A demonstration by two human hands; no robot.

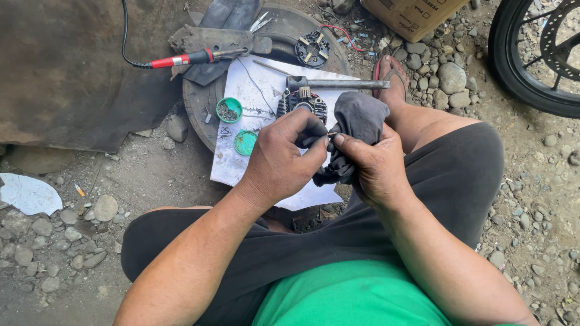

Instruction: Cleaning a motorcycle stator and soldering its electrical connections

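Note:
My left hand [281,160] and my right hand [374,166] meet over a sheet of white paper [244,163]. Both grip a dark grey rag [359,118], which bunches up above my right hand. A thin metal piece shows between my left fingertips and right thumb, mostly hidden by the rag. Just beyond my hands lies a black electrical part with copper windings [305,104], and past it a grey metal hammer [335,84] lies across the paper.
A round metal disc [196,102] bears the paper, two small green lids [229,110], and a red-handled soldering iron [181,60]. A cardboard box [411,15] stands at the back, a motorcycle wheel [534,54] at far right. Gravel and stones lie all around; my sandalled foot [393,78] rests by the disc.

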